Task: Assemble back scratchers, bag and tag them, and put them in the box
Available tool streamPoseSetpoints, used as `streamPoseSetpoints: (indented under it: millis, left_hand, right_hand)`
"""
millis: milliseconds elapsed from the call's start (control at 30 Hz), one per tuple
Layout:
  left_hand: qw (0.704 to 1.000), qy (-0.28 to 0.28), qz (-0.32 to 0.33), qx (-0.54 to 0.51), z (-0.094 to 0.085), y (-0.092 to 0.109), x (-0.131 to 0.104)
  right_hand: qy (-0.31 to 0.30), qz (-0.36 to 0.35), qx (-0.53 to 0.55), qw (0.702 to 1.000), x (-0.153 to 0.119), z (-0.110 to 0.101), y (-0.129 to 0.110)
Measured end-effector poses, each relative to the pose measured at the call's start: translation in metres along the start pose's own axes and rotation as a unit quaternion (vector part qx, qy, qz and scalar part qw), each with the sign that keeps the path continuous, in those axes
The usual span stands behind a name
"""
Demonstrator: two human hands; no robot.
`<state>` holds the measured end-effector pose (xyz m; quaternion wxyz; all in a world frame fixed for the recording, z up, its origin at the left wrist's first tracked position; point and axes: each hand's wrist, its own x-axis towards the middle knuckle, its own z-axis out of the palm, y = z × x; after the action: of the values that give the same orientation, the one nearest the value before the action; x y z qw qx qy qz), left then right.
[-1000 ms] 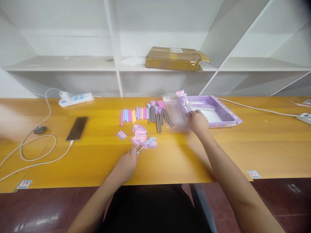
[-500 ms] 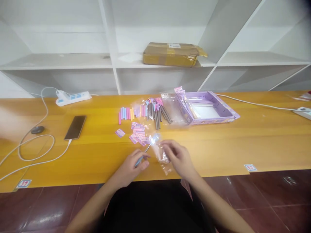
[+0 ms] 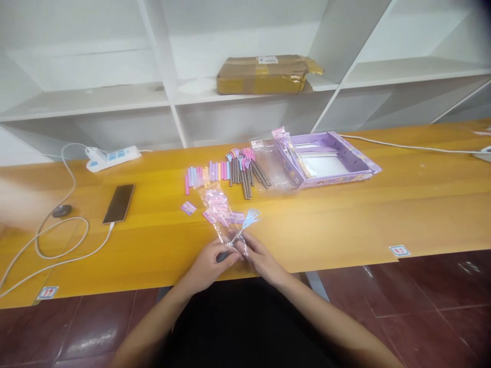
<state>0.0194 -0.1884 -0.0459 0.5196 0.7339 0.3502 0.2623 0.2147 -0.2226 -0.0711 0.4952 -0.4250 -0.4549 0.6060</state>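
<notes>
White panelled shelving [image 3: 245, 30] stands behind a yellow-brown wooden table [image 3: 330, 220], its top smooth and faintly grained. On one shelf lies an oblong cardboard box [image 3: 261, 74], bound in glossy tape and ragged at its right end. Below, toward the table's right, sits a shallow rectangular purple tray [image 3: 341, 179] with a patterned outer wall. Both forearms slant inward to the table's near edge, where the left hand [image 3: 207, 266] and right hand [image 3: 264, 260] come together, fingers curled. A crinkled, transparent plastic bag [image 3: 226, 225] spreads up and leftward from them; the right fingers pinch it. Dark-shafted sticks [image 3: 247, 186] with pink, blue and purple hand-shaped ends lie bunched beyond. Left thumb and fingers clasp the blue hand-topped stick [image 3: 251, 219], tilted up to the right; whether its shaft is inside the bag cannot be told. Past the bag lie slim pastel tubes [image 3: 218, 171] in a row and small printed cards [image 3: 235, 218], overlapping.
</notes>
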Motion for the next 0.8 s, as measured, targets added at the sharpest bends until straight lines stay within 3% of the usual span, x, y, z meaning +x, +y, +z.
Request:
streamPoseSetpoints:
  millis: [133, 233, 367, 433, 533, 667, 800]
  left_hand:
    - [1.000, -0.006, -0.007, 0.021, 0.003, 0.004, -0.001]
    - [1.000, 0.009, -0.007, 0.021, -0.003, 0.004, -0.001]
    - [0.990, 0.134, 0.001, -0.032, -0.021, -0.002, -0.001]
    - [0.973, 0.216, -0.014, -0.083, -0.029, -0.008, -0.002]
    - [0.946, 0.289, -0.030, -0.146, -0.035, -0.018, -0.003]
    - [0.923, 0.318, -0.026, -0.215, -0.034, -0.025, -0.001]
    - [0.903, 0.331, -0.008, -0.273, -0.034, -0.022, 0.005]
  right_hand:
    - [-0.009, 0.007, -0.031, 0.999, -0.001, 0.001, 0.000]
    - [0.045, -0.038, -0.053, 0.997, 0.002, -0.003, 0.000]
    - [0.170, -0.147, -0.060, 0.973, 0.000, -0.020, -0.007]
    - [0.188, -0.194, -0.080, 0.960, -0.007, -0.031, -0.015]
    - [0.111, -0.231, -0.178, 0.950, -0.021, -0.042, -0.027]
    - [-0.017, -0.248, -0.350, 0.903, -0.028, -0.037, -0.038]
    - [-0.027, -0.242, -0.418, 0.875, -0.021, -0.030, -0.036]
